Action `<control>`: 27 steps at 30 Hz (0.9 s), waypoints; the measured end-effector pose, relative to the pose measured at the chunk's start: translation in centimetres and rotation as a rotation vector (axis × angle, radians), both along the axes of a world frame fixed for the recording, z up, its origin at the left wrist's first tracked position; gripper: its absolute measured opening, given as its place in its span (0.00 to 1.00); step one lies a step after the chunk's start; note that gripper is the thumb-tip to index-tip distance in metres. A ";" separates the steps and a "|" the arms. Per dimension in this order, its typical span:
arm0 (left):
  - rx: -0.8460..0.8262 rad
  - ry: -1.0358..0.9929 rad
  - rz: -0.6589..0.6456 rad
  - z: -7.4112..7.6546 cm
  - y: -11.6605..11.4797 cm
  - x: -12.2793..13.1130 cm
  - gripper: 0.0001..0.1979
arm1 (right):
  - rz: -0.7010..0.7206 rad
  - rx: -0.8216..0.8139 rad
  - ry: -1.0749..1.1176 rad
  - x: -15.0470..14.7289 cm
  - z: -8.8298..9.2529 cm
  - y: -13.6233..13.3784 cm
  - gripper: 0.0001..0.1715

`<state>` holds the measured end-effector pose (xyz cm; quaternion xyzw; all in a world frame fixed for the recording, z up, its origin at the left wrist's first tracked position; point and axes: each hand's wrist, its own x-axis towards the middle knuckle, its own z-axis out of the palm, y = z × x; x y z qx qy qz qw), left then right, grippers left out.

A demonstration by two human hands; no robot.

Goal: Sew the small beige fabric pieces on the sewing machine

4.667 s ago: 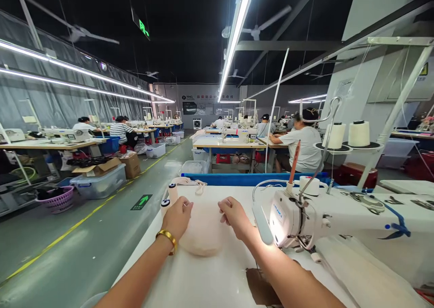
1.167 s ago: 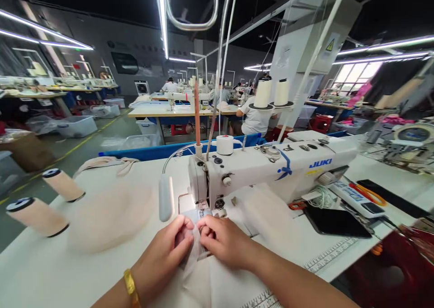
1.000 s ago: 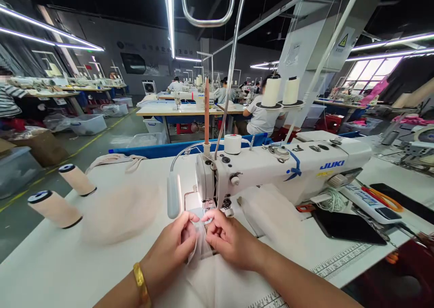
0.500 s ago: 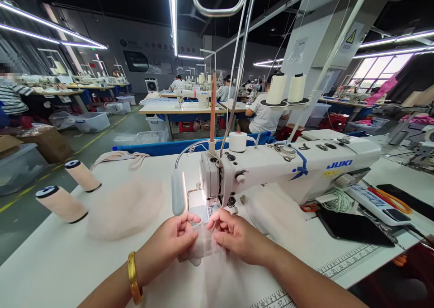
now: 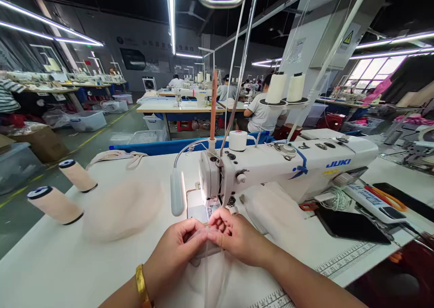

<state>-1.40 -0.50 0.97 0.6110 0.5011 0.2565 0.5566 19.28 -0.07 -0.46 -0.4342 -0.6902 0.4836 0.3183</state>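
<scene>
Just in front of the needle area of a white sewing machine, both my hands pinch a piece of thin sheer fabric. My left hand, with a gold bangle at the wrist, has its thumb and fingers closed on the fabric edge. Fingertip to fingertip with it, my right hand is closed on the same fabric. The sheer cloth hangs down from the fingers toward the table's front edge. A grey lamp stands left of the needle, which my right hand partly hides.
Left on the table are two peach thread cones and a heap of sheer fabric. More fabric lies under the machine arm. To the right are a black phone and a ruler strip. Co-workers sit farther back.
My left hand has moved right and slightly down, so its fingertips now meet those of my right hand. The fabric between them is bunched together rather than spread. The view has shifted slightly.
</scene>
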 end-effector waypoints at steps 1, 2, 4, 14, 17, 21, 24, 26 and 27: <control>0.011 0.006 0.005 0.0 0.0 0.0 0.24 | 0.007 0.005 0.020 -0.2 -0.1 0.0 0.11; 0.021 0.011 0.011 -0.1 -0.1 0.1 0.24 | 0.009 0.011 0.032 -0.4 -0.2 0.0 0.10; 0.029 0.017 0.018 -0.1 -0.1 0.2 0.24 | -0.001 0.020 0.049 -0.6 -0.3 -0.1 0.08; 0.093 0.015 0.100 -0.9 -0.3 0.7 0.21 | -0.076 0.108 -0.016 -0.9 -0.4 -0.4 0.05; 0.119 0.007 0.097 -1.2 -0.4 0.9 0.18 | -0.093 0.111 -0.024 -1.0 -0.4 -0.4 0.03; 0.128 0.019 0.119 -1.2 -0.4 1.1 0.17 | -0.101 0.156 -0.045 -1.0 -0.5 -0.5 0.04; 0.083 0.003 0.094 -1.0 -0.4 1.1 0.18 | -0.097 0.167 -0.037 -0.9 -0.6 -0.6 0.04; 0.072 -0.011 0.087 -0.9 -0.4 1.1 0.18 | -0.095 0.166 -0.031 -0.9 -0.6 -0.7 0.05; 0.077 -0.022 0.091 -0.9 -0.5 1.1 0.18 | -0.094 0.168 -0.029 -0.9 -0.6 -0.7 0.05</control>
